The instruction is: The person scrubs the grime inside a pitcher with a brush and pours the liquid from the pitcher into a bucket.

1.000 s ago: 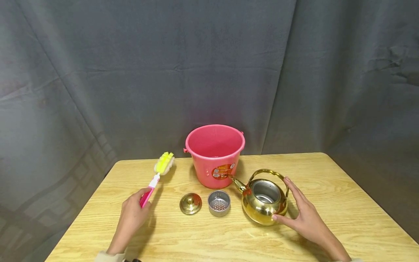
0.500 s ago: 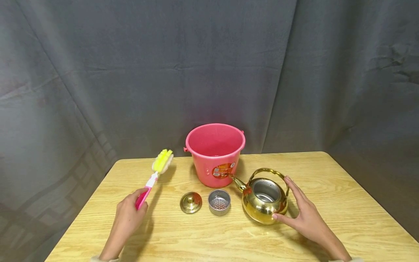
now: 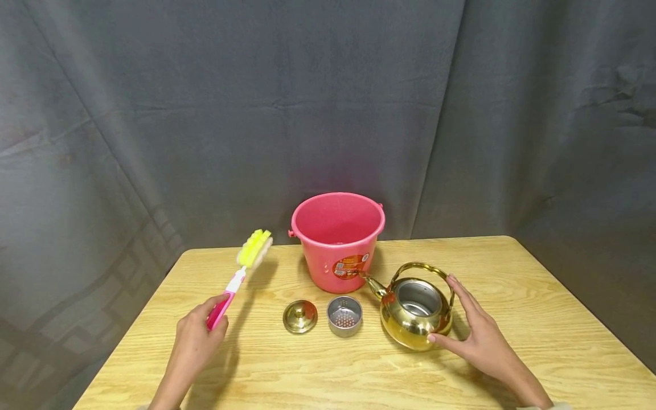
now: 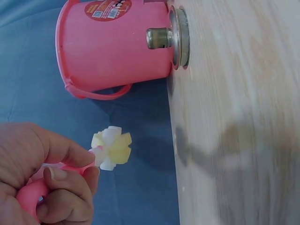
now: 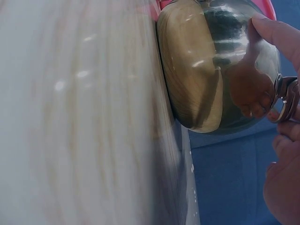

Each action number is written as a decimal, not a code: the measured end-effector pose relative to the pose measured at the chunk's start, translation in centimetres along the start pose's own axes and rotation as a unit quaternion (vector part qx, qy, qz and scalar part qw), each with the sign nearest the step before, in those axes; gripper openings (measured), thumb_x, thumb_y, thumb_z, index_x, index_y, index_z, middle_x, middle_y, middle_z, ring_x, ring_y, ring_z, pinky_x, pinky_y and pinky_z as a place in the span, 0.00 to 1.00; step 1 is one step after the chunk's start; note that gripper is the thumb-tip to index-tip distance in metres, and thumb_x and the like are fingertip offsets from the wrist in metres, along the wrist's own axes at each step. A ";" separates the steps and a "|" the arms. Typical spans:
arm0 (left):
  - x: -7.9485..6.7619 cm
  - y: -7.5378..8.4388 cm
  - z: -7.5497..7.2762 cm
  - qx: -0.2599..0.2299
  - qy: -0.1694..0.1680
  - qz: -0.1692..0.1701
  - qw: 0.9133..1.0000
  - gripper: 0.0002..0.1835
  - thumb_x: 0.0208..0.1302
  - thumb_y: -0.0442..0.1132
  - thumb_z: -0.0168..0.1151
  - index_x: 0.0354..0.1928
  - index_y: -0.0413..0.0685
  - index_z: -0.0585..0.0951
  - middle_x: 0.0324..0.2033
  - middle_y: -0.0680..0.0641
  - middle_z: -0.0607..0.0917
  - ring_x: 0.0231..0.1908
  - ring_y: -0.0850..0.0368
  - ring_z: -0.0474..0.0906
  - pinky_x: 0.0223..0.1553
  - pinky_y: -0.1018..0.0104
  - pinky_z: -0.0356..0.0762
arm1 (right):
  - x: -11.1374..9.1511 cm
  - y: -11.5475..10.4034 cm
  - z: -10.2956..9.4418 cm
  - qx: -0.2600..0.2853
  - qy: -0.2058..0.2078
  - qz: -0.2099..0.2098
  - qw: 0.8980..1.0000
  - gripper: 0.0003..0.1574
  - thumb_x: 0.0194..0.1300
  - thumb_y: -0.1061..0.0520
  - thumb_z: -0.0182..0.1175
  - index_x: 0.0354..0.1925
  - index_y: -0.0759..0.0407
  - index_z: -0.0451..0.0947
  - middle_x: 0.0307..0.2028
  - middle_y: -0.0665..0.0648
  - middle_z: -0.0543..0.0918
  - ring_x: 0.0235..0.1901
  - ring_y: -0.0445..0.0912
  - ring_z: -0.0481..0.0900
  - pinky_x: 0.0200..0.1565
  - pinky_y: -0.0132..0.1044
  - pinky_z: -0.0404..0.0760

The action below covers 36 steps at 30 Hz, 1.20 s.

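While left hand (image 3: 196,336) grips brush (image 3: 237,280), right hand (image 3: 479,344) touches kettle (image 3: 410,329).

On the outer wall of the pink bucket (image 3: 320,270), below its rim, there is an orange-red label (image 3: 349,266). It carries small lines of print, a pale square mark (image 4: 97,14) and a white round sign (image 3: 365,258). The letters are too blurred for reading.

head view looks forward, down; wrist views (nearer) share its table (image 3: 307,376).
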<state>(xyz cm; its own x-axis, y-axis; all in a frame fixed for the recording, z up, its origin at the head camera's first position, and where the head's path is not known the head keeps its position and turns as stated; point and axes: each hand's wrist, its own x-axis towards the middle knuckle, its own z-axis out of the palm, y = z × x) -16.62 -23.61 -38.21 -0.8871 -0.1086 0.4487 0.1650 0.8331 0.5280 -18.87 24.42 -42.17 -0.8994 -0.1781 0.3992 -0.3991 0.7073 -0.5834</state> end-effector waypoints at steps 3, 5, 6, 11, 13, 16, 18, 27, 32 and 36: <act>-0.1 0.1 -0.3 0.001 -0.001 0.005 1.000 0.21 0.50 0.26 0.58 0.50 0.41 0.76 0.24 0.44 0.74 0.08 0.65 0.58 0.06 0.73 0.59 | 0.0 0.0 0.0 0.001 0.000 -0.001 1.000 0.69 0.36 0.41 0.72 0.68 0.38 0.39 0.67 0.52 0.46 0.60 0.62 0.52 0.46 0.67 0.56; -0.1 0.2 -0.6 0.003 0.002 0.012 1.000 0.21 0.50 0.26 0.58 0.50 0.41 0.76 0.25 0.42 0.75 0.07 0.66 0.57 0.05 0.73 0.59 | 0.1 0.0 0.0 0.002 0.001 -0.004 1.000 0.69 0.36 0.41 0.72 0.68 0.38 0.39 0.67 0.52 0.47 0.60 0.62 0.52 0.47 0.67 0.56; -0.1 0.2 -0.8 0.004 0.003 0.016 1.000 0.21 0.50 0.26 0.58 0.50 0.41 0.76 0.26 0.42 0.75 0.07 0.66 0.57 0.05 0.73 0.59 | 0.1 0.0 -0.1 0.003 0.002 -0.007 1.000 0.69 0.36 0.42 0.72 0.68 0.39 0.39 0.67 0.51 0.47 0.61 0.61 0.51 0.47 0.67 0.56; 0.2 0.5 -1.6 0.012 0.019 0.036 0.999 0.20 0.49 0.25 0.58 0.48 0.39 0.76 0.26 0.39 0.77 0.06 0.67 0.55 0.05 0.73 0.58 | 0.1 0.1 -0.1 0.000 0.002 -0.005 1.000 0.69 0.36 0.41 0.72 0.68 0.38 0.39 0.67 0.51 0.47 0.60 0.62 0.52 0.47 0.67 0.56; 0.3 0.6 -1.8 0.017 0.025 0.034 0.999 0.20 0.48 0.25 0.58 0.48 0.39 0.77 0.26 0.40 0.77 0.07 0.66 0.55 0.05 0.73 0.58 | 0.0 0.1 -0.1 -0.003 0.001 -0.001 1.000 0.69 0.36 0.41 0.72 0.68 0.38 0.39 0.67 0.52 0.46 0.60 0.64 0.53 0.46 0.68 0.56; 0.3 0.7 -2.1 0.022 0.029 0.024 0.999 0.20 0.49 0.26 0.58 0.48 0.40 0.77 0.27 0.40 0.77 0.07 0.66 0.55 0.05 0.73 0.58 | 0.0 0.1 -0.1 -0.003 0.001 -0.002 1.000 0.69 0.36 0.41 0.72 0.68 0.38 0.39 0.67 0.52 0.46 0.59 0.64 0.53 0.46 0.68 0.56; 0.2 0.7 -2.2 0.024 0.030 0.021 0.999 0.20 0.49 0.26 0.58 0.48 0.41 0.77 0.26 0.41 0.76 0.07 0.66 0.54 0.05 0.73 0.57 | 0.0 0.1 0.0 0.000 0.001 -0.002 1.000 0.69 0.36 0.41 0.72 0.68 0.38 0.39 0.67 0.52 0.46 0.59 0.64 0.53 0.46 0.68 0.56; -0.4 1.1 -2.8 0.036 0.055 0.031 0.997 0.19 0.48 0.27 0.58 0.46 0.44 0.78 0.24 0.44 0.75 0.07 0.67 0.54 0.05 0.73 0.56 | 0.1 0.0 -0.1 0.003 0.004 -0.008 1.000 0.69 0.35 0.42 0.73 0.68 0.39 0.40 0.67 0.52 0.47 0.60 0.62 0.53 0.47 0.67 0.56; -0.6 1.4 -3.1 0.037 0.062 0.032 0.997 0.19 0.48 0.28 0.59 0.46 0.45 0.79 0.23 0.46 0.74 0.07 0.67 0.54 0.05 0.73 0.57 | 0.1 0.0 0.0 0.003 0.004 -0.005 1.000 0.69 0.36 0.42 0.72 0.68 0.39 0.40 0.67 0.52 0.47 0.59 0.63 0.54 0.46 0.67 0.56; -0.7 1.8 -3.3 0.033 0.066 0.039 0.996 0.19 0.47 0.28 0.60 0.45 0.45 0.79 0.23 0.45 0.75 0.07 0.67 0.54 0.06 0.72 0.57 | 0.1 0.0 0.0 0.004 0.004 -0.004 1.000 0.69 0.36 0.42 0.72 0.68 0.38 0.40 0.67 0.52 0.47 0.59 0.63 0.53 0.47 0.67 0.57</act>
<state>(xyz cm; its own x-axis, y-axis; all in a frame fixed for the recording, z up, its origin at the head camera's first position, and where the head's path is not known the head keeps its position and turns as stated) -14.24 -23.88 -35.22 -0.8072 -0.1096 0.5800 0.1981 0.8753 0.4411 -18.93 24.44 -42.12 -0.8948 -0.1791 0.4089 -0.4077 0.7008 -0.5853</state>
